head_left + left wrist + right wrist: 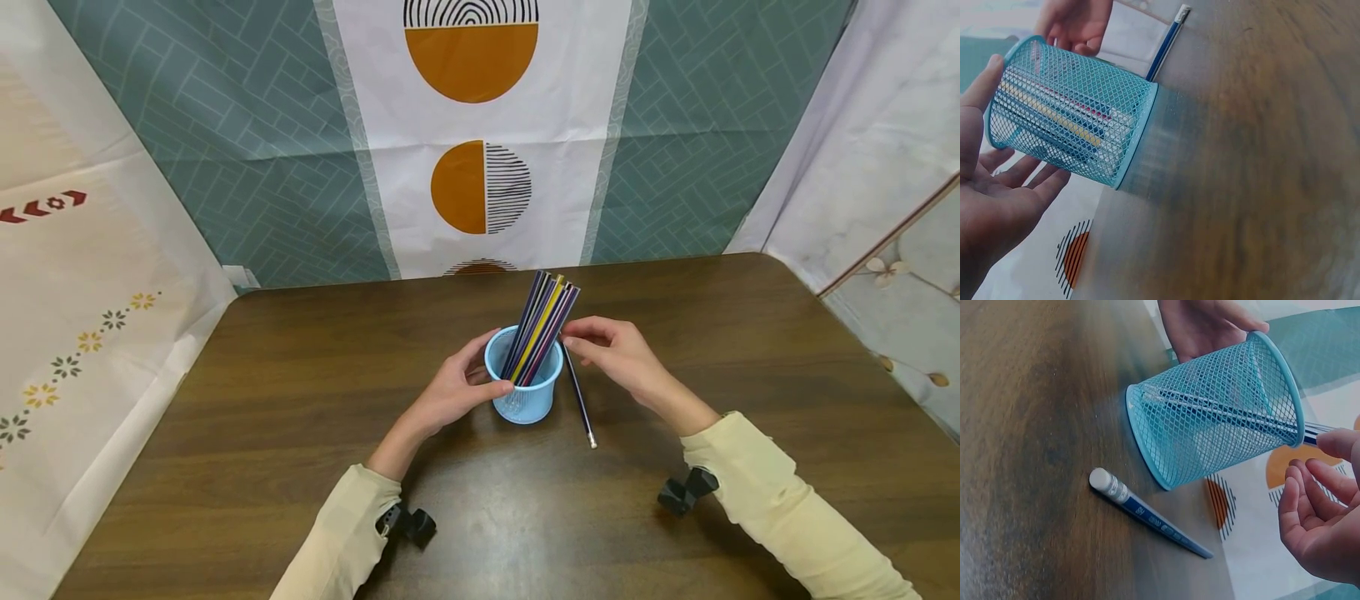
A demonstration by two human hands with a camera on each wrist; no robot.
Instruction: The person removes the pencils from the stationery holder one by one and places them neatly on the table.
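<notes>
A light-blue mesh pencil cup (522, 406) stands on the table, holding a bundle of dark pencils (534, 321) with a yellow one among them. My left hand (455, 389) holds the cup from its left side, thumb at the rim and fingers round the far side. At the right of the rim is my right hand (617, 354), its fingers loosely bent; in the right wrist view its thumb is close to the pencils, and no object shows between thumb and fingers. A single dark-blue pencil (1160, 522) with a white eraser lies on the table beside the cup, below the right hand.
The brown wooden table (300, 367) extends around the cup on every side. Behind its far edge hangs a patterned cloth (277, 167), with pale cloths at left and right. A small black device is strapped to each wrist.
</notes>
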